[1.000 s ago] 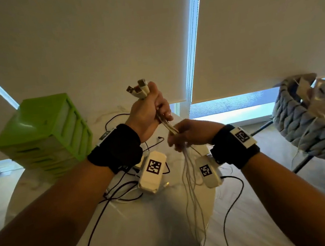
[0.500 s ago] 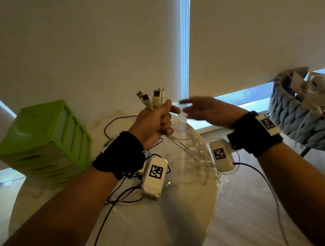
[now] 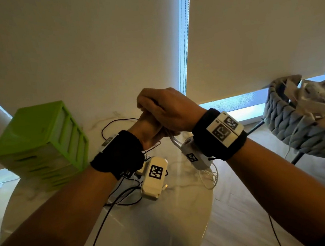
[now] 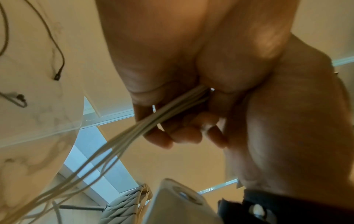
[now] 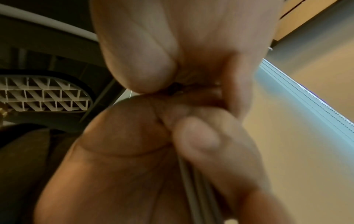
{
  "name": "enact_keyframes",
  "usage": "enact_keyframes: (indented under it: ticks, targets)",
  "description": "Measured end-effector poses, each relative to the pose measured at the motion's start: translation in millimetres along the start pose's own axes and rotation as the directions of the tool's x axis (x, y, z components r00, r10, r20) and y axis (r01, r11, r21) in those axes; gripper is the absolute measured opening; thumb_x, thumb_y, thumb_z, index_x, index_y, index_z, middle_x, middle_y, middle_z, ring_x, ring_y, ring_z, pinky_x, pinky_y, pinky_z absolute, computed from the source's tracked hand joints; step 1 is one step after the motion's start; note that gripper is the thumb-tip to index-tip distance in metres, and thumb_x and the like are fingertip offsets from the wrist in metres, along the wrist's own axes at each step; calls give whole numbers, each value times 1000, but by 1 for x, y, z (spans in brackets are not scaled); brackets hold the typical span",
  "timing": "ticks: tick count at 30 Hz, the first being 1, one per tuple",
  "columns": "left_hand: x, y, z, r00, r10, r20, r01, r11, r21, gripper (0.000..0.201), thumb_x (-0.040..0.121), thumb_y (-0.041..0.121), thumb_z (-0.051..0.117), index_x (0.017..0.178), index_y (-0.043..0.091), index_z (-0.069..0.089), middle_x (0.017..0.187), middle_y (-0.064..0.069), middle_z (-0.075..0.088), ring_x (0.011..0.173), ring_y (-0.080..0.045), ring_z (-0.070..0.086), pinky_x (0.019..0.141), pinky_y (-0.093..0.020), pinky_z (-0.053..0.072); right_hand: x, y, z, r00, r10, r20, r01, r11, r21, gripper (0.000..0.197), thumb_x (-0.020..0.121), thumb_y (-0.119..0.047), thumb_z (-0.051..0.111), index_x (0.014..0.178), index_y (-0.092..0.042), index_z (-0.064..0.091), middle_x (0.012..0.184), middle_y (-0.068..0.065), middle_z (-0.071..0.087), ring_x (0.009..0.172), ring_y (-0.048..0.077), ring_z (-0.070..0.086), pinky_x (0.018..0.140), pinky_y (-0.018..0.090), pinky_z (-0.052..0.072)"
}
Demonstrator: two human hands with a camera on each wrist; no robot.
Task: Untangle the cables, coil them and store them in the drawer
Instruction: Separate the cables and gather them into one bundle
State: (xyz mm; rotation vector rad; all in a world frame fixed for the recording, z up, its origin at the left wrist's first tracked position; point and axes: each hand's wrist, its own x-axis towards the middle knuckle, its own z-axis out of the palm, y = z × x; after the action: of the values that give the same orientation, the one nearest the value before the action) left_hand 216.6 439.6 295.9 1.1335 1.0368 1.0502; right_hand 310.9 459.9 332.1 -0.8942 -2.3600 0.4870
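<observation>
Left hand (image 3: 148,128) grips bunch of thin white cables (image 4: 153,121). Right hand (image 3: 168,110) wraps over same bunch. Loose ends dangle off table edge; could snag, knot again.

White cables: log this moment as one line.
left hand grips white cables | right hand closed over left fist | cable slack hangs off table edge | green drawer unit closed

Place: a home living or dining corner.
Windows: pale roller blinds (image 3: 258,34) drawn nearly to the sill, daylight along the bottom.
Tabletop: round, white marble (image 3: 168,231).
Seating: a chunky grey woven chair (image 3: 297,129) beside it.
Floor: light wood planks (image 3: 236,215).
Storage: a small green plastic drawer unit (image 3: 40,138) on the tabletop.
</observation>
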Motion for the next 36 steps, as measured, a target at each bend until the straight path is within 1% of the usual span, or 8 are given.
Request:
enact_keyframes:
  ticks: [3,6,11,17,24,30,33,36]
  targets:
    - [9,0,-4,999,27,27,-28,999,38,31,102,26,34,92,6,55,78,-17,57,69,-26,56,67,-42,48,-3,7,-4,987,127,-94,-106,974,202,26,103,-35,34,110,-19,54,92,-7,63,85,12,62,79,31,51]
    - [22,11,-10,999,30,-41,-36,987,-157,42,101,38,37,82,7,58,76,-18,58,65,-23,56,58,-32,49,-12,22,1,937,346,48,-301,730,614,44,102,-44,33,142,-27,32,116,0,62,104,14,62,92,33,52]
    - [37,43,-28,998,30,-46,-48,885,-462,65,97,58,26,44,21,30,41,5,19,36,-10,18,43,-19,30,-43,69,31,883,287,371,-469,550,691,28,100,-31,43,97,-14,65,58,1,43,54,15,41,55,28,38]
    - [42,54,-69,987,51,-150,-115,883,-455,61,98,58,23,51,21,38,41,6,18,32,-8,15,41,-18,17,-89,143,16,748,505,431,-663,605,441,25,91,-31,61,75,-15,70,47,-8,44,45,9,39,55,27,35]
    - [42,60,-112,947,83,-310,-206,899,-388,56,98,57,24,58,22,41,40,8,19,34,-8,14,42,-21,14,-136,200,24,494,789,366,-782,587,-209,25,87,-39,67,72,-19,69,72,1,66,76,21,62,77,32,49]
    - [49,38,-89,923,177,-342,-131,980,153,42,97,36,49,61,15,52,37,8,26,32,-8,19,41,-19,16,-123,178,25,667,694,272,-706,705,-69,30,92,-29,62,64,-22,57,62,-7,55,57,6,48,58,21,36]
    - [47,18,-69,953,273,-129,-132,763,633,18,86,23,68,73,10,70,64,3,63,55,-7,53,56,-21,45,-105,163,21,767,605,214,-614,789,-31,36,93,-29,60,59,-23,49,57,-7,48,56,9,43,58,23,34]
    - [37,-5,-35,966,166,196,-257,615,745,19,71,26,83,87,26,72,109,6,70,93,2,62,91,-17,46,-83,144,20,813,524,253,-526,848,-67,39,91,-31,63,55,-26,49,58,-6,48,57,10,45,58,25,36]
